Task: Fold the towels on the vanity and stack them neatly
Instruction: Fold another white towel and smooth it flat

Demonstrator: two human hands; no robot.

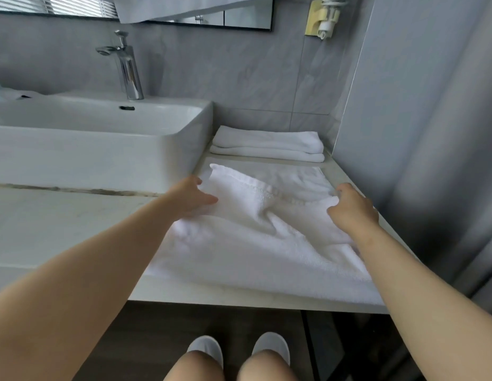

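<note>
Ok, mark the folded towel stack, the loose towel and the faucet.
folded towel stack (pixel 268 139): head view, top face of the upper towel.
loose towel (pixel 256 237): head view, rumpled middle of the cloth.
faucet (pixel 130 75): head view, upright chrome body.

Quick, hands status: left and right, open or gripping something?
Left hand: grips the left edge of the towel spread on the counter.
Right hand: fingers curled, pinching the same towel's right edge.

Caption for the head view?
Left hand and right hand hold a white towel mid-fold on the vanity; folded towels stacked behind, beside the sink.
</note>
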